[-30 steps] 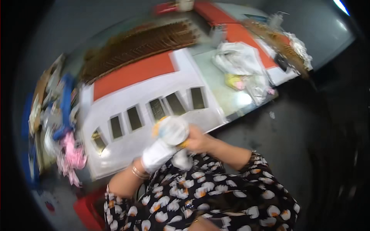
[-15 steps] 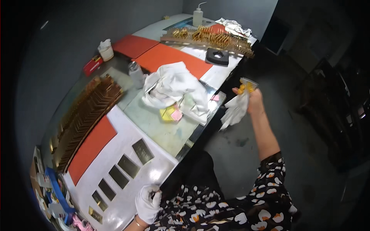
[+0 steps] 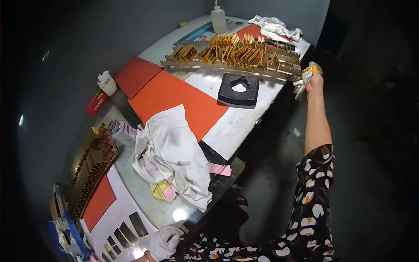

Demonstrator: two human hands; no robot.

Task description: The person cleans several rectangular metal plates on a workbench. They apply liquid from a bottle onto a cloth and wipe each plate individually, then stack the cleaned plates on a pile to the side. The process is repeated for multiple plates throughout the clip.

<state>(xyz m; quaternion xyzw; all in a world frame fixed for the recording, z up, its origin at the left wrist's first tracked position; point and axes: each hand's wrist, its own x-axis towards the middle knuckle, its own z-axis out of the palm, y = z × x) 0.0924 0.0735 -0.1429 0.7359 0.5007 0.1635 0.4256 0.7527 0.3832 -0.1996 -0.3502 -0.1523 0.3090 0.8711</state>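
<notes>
At the lower edge, my left hand [image 3: 165, 243] wears a white glove, its fingers curled closed; whatever may be in them is hidden. Close by it, several dark, shiny rectangular plates [image 3: 127, 232] lie in a row on white paper. My right hand [image 3: 315, 82] reaches out far right, yellow covers on its fingertips, closed round a white cloth [image 3: 301, 87]. A pale, smooth-edged thing [image 3: 320, 69] shows beyond those fingers, too small to name. Beside this hand is the right end of a long slotted rack [image 3: 231, 69] carrying upright gold-coloured plates [image 3: 235, 50].
A black block with a hole [image 3: 227, 95] sits before the rack on white paper. Orange mats [image 3: 174, 105], a crumpled white cloth [image 3: 174, 144], a labelled bottle [image 3: 124, 132] and a squeeze bottle [image 3: 218, 21] stand or lie about. A second rack [image 3: 94, 166] is at left.
My right hand has moved away and up, to the far rack's end, with the white cloth. The view has shifted toward the far table. The left hand stays closed by the plates.
</notes>
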